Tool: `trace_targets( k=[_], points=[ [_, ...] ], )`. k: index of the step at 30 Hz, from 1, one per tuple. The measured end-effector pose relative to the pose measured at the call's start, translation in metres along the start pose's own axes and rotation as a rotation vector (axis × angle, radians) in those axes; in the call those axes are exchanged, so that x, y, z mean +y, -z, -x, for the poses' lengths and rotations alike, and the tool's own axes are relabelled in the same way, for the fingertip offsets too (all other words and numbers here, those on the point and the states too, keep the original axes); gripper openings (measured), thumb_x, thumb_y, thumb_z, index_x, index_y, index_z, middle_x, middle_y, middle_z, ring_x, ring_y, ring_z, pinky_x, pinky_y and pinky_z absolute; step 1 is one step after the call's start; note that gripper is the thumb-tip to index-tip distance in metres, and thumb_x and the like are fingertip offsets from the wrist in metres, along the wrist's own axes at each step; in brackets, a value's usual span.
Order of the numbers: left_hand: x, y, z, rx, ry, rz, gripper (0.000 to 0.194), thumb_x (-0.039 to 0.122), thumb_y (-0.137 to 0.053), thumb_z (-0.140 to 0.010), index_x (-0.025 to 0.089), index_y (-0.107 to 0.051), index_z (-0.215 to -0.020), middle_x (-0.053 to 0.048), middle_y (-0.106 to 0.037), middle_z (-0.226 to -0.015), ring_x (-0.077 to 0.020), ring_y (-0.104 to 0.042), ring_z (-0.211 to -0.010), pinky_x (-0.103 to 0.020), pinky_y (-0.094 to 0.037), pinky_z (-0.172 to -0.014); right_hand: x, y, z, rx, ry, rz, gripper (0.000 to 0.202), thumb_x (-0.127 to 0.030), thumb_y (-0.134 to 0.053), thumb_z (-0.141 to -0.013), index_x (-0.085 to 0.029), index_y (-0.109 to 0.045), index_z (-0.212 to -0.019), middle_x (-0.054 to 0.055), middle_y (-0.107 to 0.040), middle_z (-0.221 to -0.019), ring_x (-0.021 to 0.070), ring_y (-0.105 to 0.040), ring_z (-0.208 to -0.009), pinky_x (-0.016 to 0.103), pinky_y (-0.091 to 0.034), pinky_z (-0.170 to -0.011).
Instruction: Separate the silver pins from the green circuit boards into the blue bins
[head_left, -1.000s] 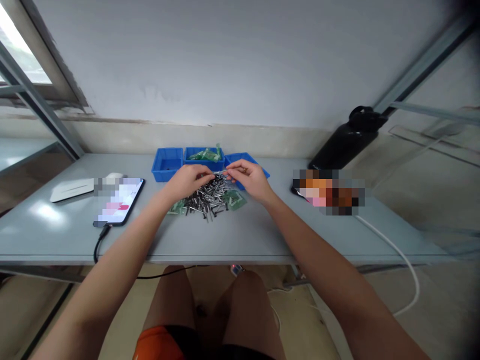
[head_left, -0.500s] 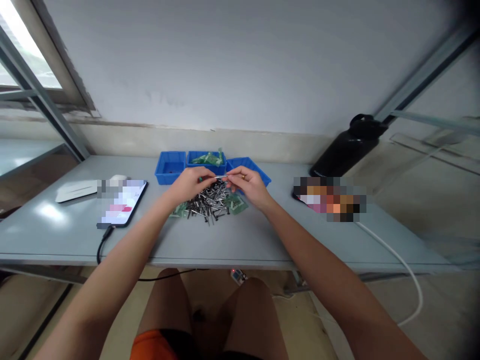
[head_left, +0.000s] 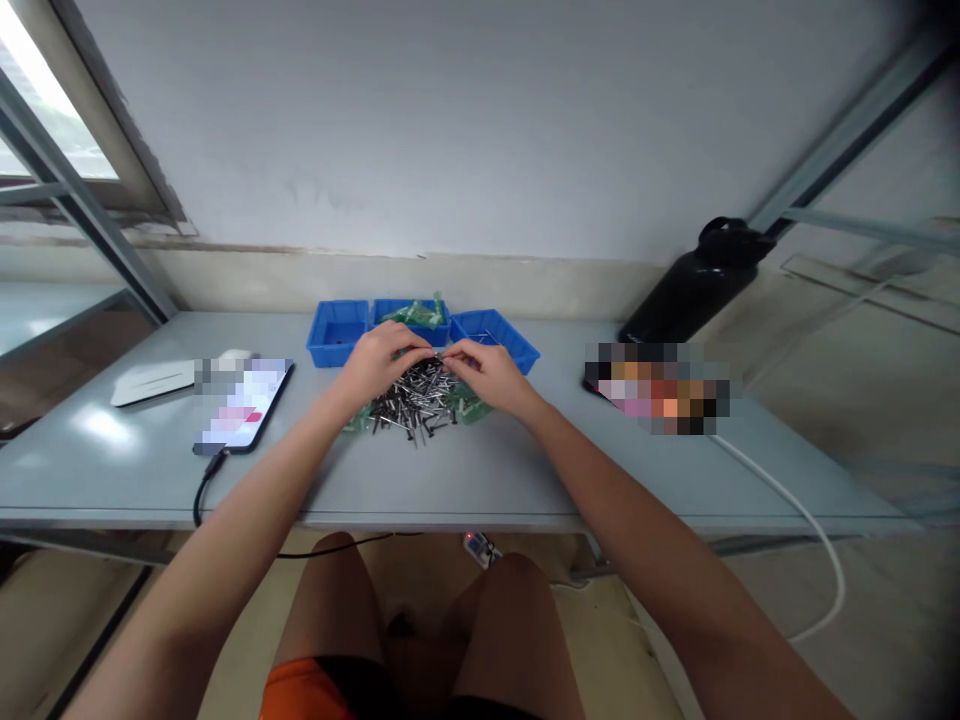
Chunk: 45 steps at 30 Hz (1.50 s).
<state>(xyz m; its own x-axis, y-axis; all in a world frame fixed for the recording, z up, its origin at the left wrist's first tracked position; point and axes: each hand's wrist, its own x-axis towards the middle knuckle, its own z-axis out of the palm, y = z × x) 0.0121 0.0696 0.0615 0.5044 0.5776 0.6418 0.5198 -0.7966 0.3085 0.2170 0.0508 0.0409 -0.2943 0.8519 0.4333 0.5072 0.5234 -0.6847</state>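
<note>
Blue plastic makes a row along the far side of the grey table (head_left: 450, 490): a left bin (head_left: 334, 357), a middle bin (head_left: 433, 336) with green packets (head_left: 416, 316) in it, and a right bin (head_left: 529, 360) turned askew, a thin piece or two lying inside. From where I stand, the left hand (head_left: 379, 357) hides part of the middle bin's near wall, and the right hand (head_left: 491, 372) blocks the near left corner of the right one. Well off to the left lie a phone (head_left: 244, 405) on a black cable (head_left: 201, 490) and, beyond it, a flat white object (head_left: 154, 382). Far to the right, a black bottle (head_left: 686, 295) leans behind a blurred-out object (head_left: 652, 390).

Between the forearms sits the heap of metal screws (head_left: 412, 402), a green packet peeking out on either side. Their shafts cross every which way; several along the near edge point toward the person. Both hands meet over the heap's far edge, thumb and forefinger drawn together on each, tips almost touching. Whatever they might pinch is too small to make out, so I can't tell its direction.
</note>
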Motion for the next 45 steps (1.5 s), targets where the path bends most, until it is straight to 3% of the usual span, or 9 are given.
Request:
trace_targets(
  k=[5,12,18,22,25,33,38,41,45],
  points=[
    [-0.004,0.0,-0.001,-0.085,0.017,-0.03,0.016,0.027,-0.056,-0.09,0.02,-0.07,-0.089,-0.004,-0.071,-0.086,-0.0166,-0.062,-0.084,-0.03,-0.048,-0.078,0.002,0.007,0.0,0.152,-0.024,-0.105,0.018,-0.036,-0.055,-0.083,-0.021,-0.064,-0.086,0.002,-0.069,-0.077,0.0138,-0.059,-0.064,0.028,-0.046,-0.062],
    [0.001,-0.011,0.002,-0.255,-0.012,0.078,0.017,0.022,-0.053,-0.09,0.018,-0.07,-0.09,-0.005,-0.07,-0.09,-0.0168,-0.063,-0.084,-0.028,-0.048,-0.076,-0.005,0.0,0.005,0.207,0.092,-0.057,0.02,-0.038,-0.055,-0.084,-0.021,-0.065,-0.086,0.003,-0.069,-0.079,0.0157,-0.062,-0.07,0.03,-0.049,-0.067],
    [0.005,-0.007,0.0,-0.136,0.116,0.154,0.013,0.023,-0.057,-0.088,0.018,-0.069,-0.087,-0.003,-0.07,-0.085,-0.0143,-0.062,-0.076,-0.026,-0.047,-0.071,0.001,0.004,0.003,0.257,0.078,-0.031,0.02,-0.039,-0.054,-0.085,-0.021,-0.064,-0.087,0.002,-0.068,-0.077,0.0156,-0.062,-0.069,0.03,-0.048,-0.067],
    [0.008,-0.002,-0.002,0.049,0.168,0.176,0.013,0.026,-0.059,-0.087,0.018,-0.07,-0.086,-0.004,-0.071,-0.086,-0.0137,-0.062,-0.076,-0.026,-0.048,-0.07,0.004,0.004,0.001,0.182,0.057,0.045,0.018,-0.036,-0.054,-0.085,-0.021,-0.063,-0.084,0.002,-0.068,-0.076,0.0142,-0.059,-0.065,0.028,-0.045,-0.064],
    [0.01,-0.003,-0.001,0.079,0.129,0.203,0.013,0.026,-0.059,-0.087,0.018,-0.07,-0.087,-0.004,-0.07,-0.087,-0.0132,-0.062,-0.076,-0.025,-0.049,-0.07,0.003,-0.002,0.001,0.062,0.068,0.066,0.018,-0.034,-0.053,-0.086,-0.02,-0.063,-0.083,0.002,-0.068,-0.075,0.013,-0.057,-0.061,0.027,-0.042,-0.061],
    [0.003,-0.014,-0.001,-0.048,0.037,0.136,0.012,0.025,-0.061,-0.087,0.019,-0.071,-0.091,-0.004,-0.07,-0.087,-0.0156,-0.062,-0.083,-0.029,-0.049,-0.077,0.002,-0.006,0.002,-0.004,0.07,0.038,0.02,-0.035,-0.051,-0.087,-0.019,-0.064,-0.087,0.001,-0.067,-0.074,0.0121,-0.055,-0.06,0.025,-0.04,-0.059],
    [0.005,-0.012,0.001,-0.048,0.159,0.185,0.013,0.024,-0.059,-0.086,0.016,-0.068,-0.091,-0.004,-0.071,-0.09,-0.0143,-0.064,-0.08,-0.025,-0.049,-0.072,0.004,-0.004,0.002,-0.113,0.028,0.038,0.021,-0.036,-0.056,-0.084,-0.018,-0.065,-0.088,0.001,-0.065,-0.069,0.0121,-0.054,-0.059,0.025,-0.039,-0.058],
    [0.004,-0.008,0.001,-0.119,0.202,0.128,0.014,0.023,-0.058,-0.086,0.015,-0.068,-0.091,-0.004,-0.071,-0.083,-0.0145,-0.064,-0.075,-0.025,-0.048,-0.072,0.005,0.0,0.002,-0.018,0.016,0.056,0.025,-0.039,-0.056,-0.084,-0.018,-0.065,-0.092,0.002,-0.065,-0.071,0.0124,-0.054,-0.06,0.025,-0.039,-0.059],
    [0.001,-0.009,0.002,-0.268,0.033,-0.038,0.018,0.024,-0.053,-0.09,0.016,-0.069,-0.094,-0.006,-0.07,-0.087,-0.0179,-0.062,-0.083,-0.029,-0.047,-0.075,0.004,0.003,0.002,-0.01,0.037,0.084,0.029,-0.043,-0.054,-0.086,-0.018,-0.066,-0.094,0.002,-0.065,-0.071,0.0127,-0.054,-0.06,0.026,-0.038,-0.059]
  ],
)
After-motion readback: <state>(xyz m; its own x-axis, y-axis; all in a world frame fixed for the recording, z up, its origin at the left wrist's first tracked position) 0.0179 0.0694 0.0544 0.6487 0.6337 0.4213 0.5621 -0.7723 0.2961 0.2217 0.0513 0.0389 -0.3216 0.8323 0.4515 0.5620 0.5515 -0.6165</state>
